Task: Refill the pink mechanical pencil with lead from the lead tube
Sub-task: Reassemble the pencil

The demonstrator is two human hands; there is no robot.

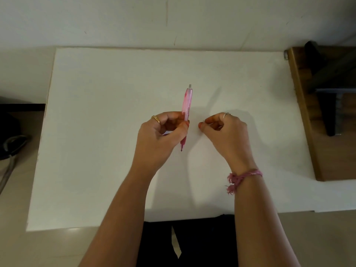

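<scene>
A: So, what are the hands doing?
B: The left hand (163, 130) curls its fingers round the pink mechanical pencil (186, 110), tip pointing down, above the white table (96, 132). The right hand (223, 128) pinches thumb against fingertip beside it; whatever it holds is too small to tell.
A: Anything else?
B: A pink thread bracelet (242, 177) on the right wrist, and a wooden stand (308, 122) to the right.

Dim, soft light; faint shadows right of hands; edges warped.
</scene>
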